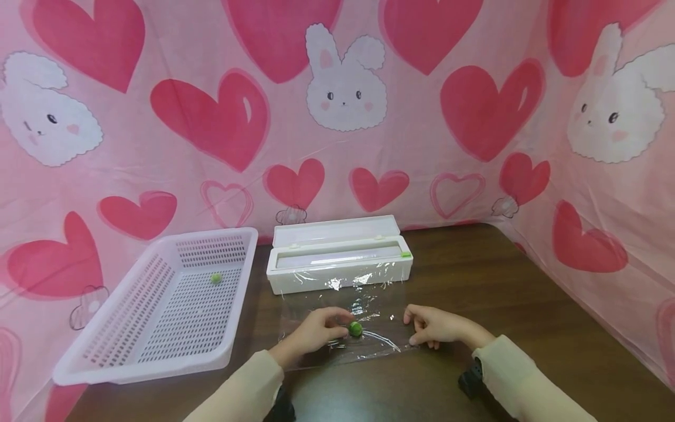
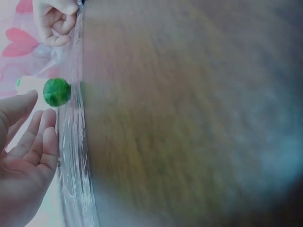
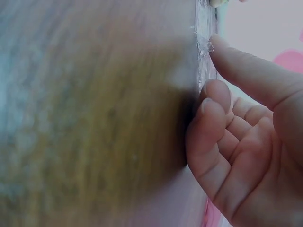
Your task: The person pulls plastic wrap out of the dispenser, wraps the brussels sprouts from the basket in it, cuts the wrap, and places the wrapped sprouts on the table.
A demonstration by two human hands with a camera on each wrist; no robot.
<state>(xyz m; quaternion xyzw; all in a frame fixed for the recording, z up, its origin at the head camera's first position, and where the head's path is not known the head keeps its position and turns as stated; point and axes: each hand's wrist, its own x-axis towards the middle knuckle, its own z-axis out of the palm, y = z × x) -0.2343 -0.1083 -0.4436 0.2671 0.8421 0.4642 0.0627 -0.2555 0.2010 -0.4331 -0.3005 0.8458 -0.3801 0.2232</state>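
Observation:
A green Brussels sprout [image 1: 355,329] sits on a sheet of clear cling film [image 1: 369,346] on the table. Just left of it is my left hand [image 1: 319,331], thumb and fingers parted. The left wrist view shows a gap between those fingertips and the sprout [image 2: 57,92]. My right hand [image 1: 435,325] is at the film's right edge, thumb and forefinger apart and the other fingers curled loosely. Its thumb tip meets the film edge [image 3: 203,47] in the right wrist view. The film comes out of a white dispenser box [image 1: 337,272] with its lid raised.
On the left stands a white slotted basket [image 1: 239,310] with another small green sprout [image 1: 216,278] inside. A green slider [image 1: 405,254] is at the box's right end. Pink heart-and-rabbit cloth [image 1: 343,146] hangs behind the brown table [image 1: 474,264].

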